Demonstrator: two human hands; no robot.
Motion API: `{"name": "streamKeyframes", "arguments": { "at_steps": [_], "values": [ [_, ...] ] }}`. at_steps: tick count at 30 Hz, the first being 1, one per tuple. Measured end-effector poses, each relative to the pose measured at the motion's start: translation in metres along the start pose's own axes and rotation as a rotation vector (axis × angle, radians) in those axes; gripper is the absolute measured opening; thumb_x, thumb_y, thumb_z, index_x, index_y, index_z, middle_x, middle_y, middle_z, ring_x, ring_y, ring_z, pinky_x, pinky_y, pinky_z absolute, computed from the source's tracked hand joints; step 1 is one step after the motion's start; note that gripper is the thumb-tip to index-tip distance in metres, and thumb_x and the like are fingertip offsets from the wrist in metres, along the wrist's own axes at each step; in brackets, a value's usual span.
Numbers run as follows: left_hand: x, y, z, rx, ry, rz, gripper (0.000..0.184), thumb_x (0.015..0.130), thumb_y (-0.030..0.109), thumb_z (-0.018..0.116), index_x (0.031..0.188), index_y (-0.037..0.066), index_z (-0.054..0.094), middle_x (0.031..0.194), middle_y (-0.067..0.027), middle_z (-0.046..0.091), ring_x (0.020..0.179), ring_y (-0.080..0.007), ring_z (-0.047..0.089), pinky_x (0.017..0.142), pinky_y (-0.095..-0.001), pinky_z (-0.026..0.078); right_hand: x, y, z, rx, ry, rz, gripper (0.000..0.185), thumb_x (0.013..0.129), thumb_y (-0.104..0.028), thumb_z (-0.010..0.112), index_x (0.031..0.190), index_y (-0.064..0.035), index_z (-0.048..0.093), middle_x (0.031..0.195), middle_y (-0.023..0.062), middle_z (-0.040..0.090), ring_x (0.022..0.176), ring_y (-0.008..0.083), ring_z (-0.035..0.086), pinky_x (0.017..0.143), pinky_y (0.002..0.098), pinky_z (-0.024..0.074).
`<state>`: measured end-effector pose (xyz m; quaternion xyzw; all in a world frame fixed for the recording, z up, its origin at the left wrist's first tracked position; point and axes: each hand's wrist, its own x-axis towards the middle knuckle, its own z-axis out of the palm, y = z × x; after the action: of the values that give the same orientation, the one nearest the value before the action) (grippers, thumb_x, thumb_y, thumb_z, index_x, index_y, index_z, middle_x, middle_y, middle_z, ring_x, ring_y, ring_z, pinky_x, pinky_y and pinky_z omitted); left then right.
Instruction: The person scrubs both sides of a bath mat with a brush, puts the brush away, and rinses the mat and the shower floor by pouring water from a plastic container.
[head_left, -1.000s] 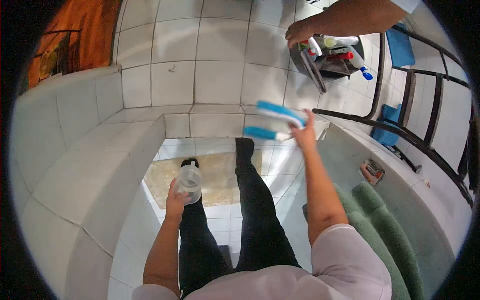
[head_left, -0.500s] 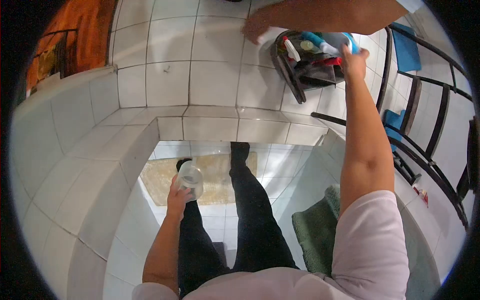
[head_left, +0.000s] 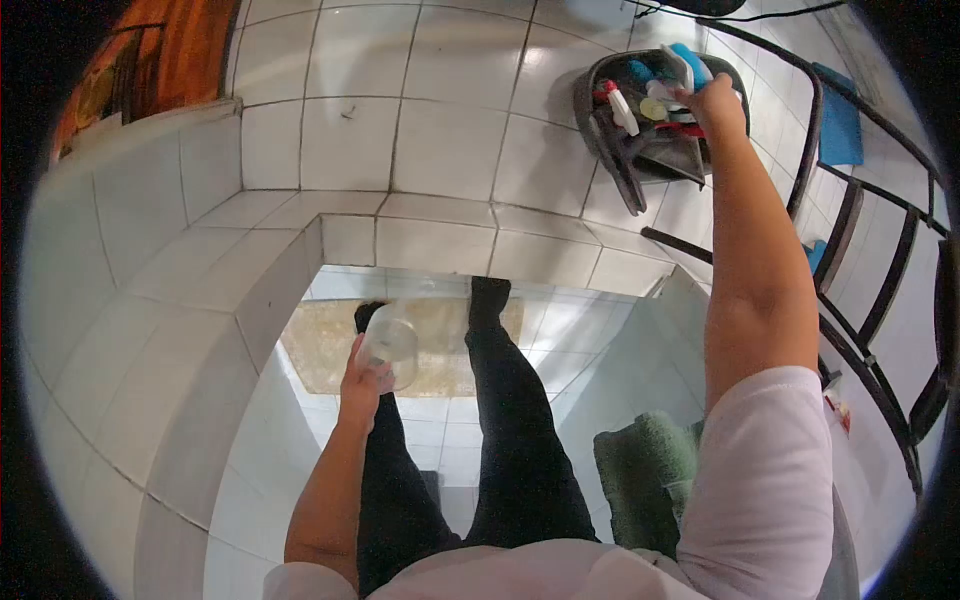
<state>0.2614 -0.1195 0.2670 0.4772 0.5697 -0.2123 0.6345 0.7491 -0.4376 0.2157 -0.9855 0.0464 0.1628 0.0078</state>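
Dark caddy (head_left: 660,165) on tiled floor (head_left: 450,70), spray bottle (head_left: 624,112) and brushes (head_left: 680,68) inside, right hand (head_left: 716,102) at its far side, fingers curled around a blue-and-white brush, left hand (head_left: 366,378) gripping a clear tub (head_left: 391,348) (fingers bent round its side), tiled ledge (head_left: 435,232) between.

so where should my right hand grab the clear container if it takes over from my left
Probably by the rounded wall on the right side of the clear container, coming in from the right with fingers curved around it. The left hand covers its lower left, while the right side is unobstructed. The right hand is over at the dark bin.
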Motion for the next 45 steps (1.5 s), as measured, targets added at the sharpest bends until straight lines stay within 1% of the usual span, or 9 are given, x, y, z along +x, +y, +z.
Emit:
{"name": "streamKeyframes", "arguments": {
  "at_steps": [5, 9, 14, 21, 22, 26, 28, 31, 45],
  "values": [
    [-0.004, 0.009, 0.000, -0.072, -0.010, -0.052, 0.061, 0.074, -0.002, 0.046, 0.129, 0.016, 0.027, 0.101, -0.0088, 0.049, 0.076, -0.0138, 0.051, 0.067, -0.0253, 0.045, -0.002, 0.001, 0.026, 0.161, -0.063, 0.130, 0.079, 0.062, -0.050, 0.067, 0.103, 0.0097, 0.037, 0.083, 0.0248, 0.057, 0.073, 0.0330, 0.059, 0.060, 0.0348, 0.0471],
    [-0.007, 0.017, -0.001, -0.004, -0.032, -0.017, 0.060, 0.074, -0.003, 0.044, 0.129, 0.016, 0.027, 0.099, -0.0080, 0.049, 0.076, -0.0131, 0.050, 0.066, -0.0251, 0.045, -0.036, 0.004, 0.018, 0.288, 0.222, 0.060, 0.082, 0.064, -0.050, 0.063, 0.117, 0.0038, 0.032, 0.106, 0.0273, 0.049, 0.100, 0.0333, 0.050, 0.082, 0.0368, 0.0392],
    [-0.014, 0.045, 0.007, 0.242, -0.198, 0.141, 0.056, 0.076, -0.003, 0.040, 0.128, 0.012, 0.029, 0.109, -0.0103, 0.047, 0.080, -0.0137, 0.051, 0.068, -0.0252, 0.045, -0.148, -0.006, 0.042, 0.582, 0.391, -0.080, 0.049, 0.067, -0.024, 0.068, 0.106, -0.0014, 0.049, 0.090, 0.0182, 0.051, 0.080, 0.0299, 0.051, 0.074, 0.0363, 0.0422],
    [-0.059, 0.084, 0.006, 0.970, -0.296, 0.192, 0.055, 0.074, 0.000, 0.041, 0.127, 0.013, 0.030, 0.100, -0.0123, 0.054, 0.089, -0.0170, 0.053, 0.075, -0.0260, 0.042, -0.430, -0.080, 0.054, 1.092, -0.138, 0.017, 0.050, 0.067, -0.008, 0.060, 0.114, -0.0078, 0.043, 0.105, 0.0115, 0.046, 0.077, 0.0204, 0.050, 0.072, 0.0293, 0.0425],
    [-0.064, 0.083, 0.000, 0.807, -0.374, 0.260, 0.055, 0.071, 0.000, 0.040, 0.125, 0.008, 0.033, 0.115, -0.0211, 0.044, 0.095, -0.0275, 0.051, 0.082, -0.0297, 0.040, -0.466, -0.092, 0.039, 1.066, -0.133, -0.050, 0.048, 0.066, -0.002, 0.058, 0.112, -0.0068, 0.043, 0.104, 0.0096, 0.047, 0.079, 0.0179, 0.050, 0.066, 0.0274, 0.0426],
    [-0.085, 0.075, -0.017, 1.097, -0.501, 0.420, 0.054, 0.071, 0.000, 0.039, 0.124, 0.008, 0.035, 0.112, -0.0222, 0.046, 0.091, -0.0275, 0.052, 0.078, -0.0308, 0.042, -0.561, -0.111, -0.001, 1.026, -0.139, -0.050, 0.069, 0.063, -0.002, 0.060, 0.125, -0.0101, 0.029, 0.127, 0.0117, 0.027, 0.084, 0.0226, 0.050, 0.072, 0.0308, 0.0445],
    [-0.069, 0.044, -0.034, 1.282, -0.584, 0.909, 0.052, 0.070, 0.001, 0.039, 0.122, 0.009, 0.038, 0.106, -0.0224, 0.050, 0.085, -0.0280, 0.054, 0.074, -0.0351, 0.043, -0.595, -0.102, -0.010, 1.072, -0.157, 0.064, 0.069, 0.063, -0.002, 0.060, 0.125, -0.0105, 0.029, 0.127, 0.0120, 0.028, 0.082, 0.0221, 0.051, 0.072, 0.0302, 0.0447],
    [-0.133, 0.045, -0.023, 1.455, -0.642, 0.508, 0.049, 0.071, 0.002, 0.039, 0.119, 0.010, 0.042, 0.103, -0.0223, 0.051, 0.092, -0.0302, 0.052, 0.079, -0.0366, 0.041, -0.637, -0.084, -0.011, 1.118, -0.175, 0.086, 0.065, 0.064, -0.005, 0.059, 0.123, -0.0092, 0.032, 0.128, 0.0121, 0.028, 0.078, 0.0212, 0.053, 0.070, 0.0295, 0.0450],
    [-0.249, -0.152, -0.058, 1.911, -1.228, 0.872, 0.039, 0.075, 0.008, 0.044, 0.114, 0.012, 0.046, 0.103, -0.0181, 0.052, 0.091, -0.0333, 0.052, 0.079, -0.0371, 0.041, -0.919, -0.005, 0.048, 1.157, -0.241, 0.100, 0.017, 0.076, -0.019, 0.052, 0.080, -0.0027, 0.051, 0.081, 0.0142, 0.051, 0.079, 0.0304, 0.051, 0.070, 0.0363, 0.0414]
  ]
}}
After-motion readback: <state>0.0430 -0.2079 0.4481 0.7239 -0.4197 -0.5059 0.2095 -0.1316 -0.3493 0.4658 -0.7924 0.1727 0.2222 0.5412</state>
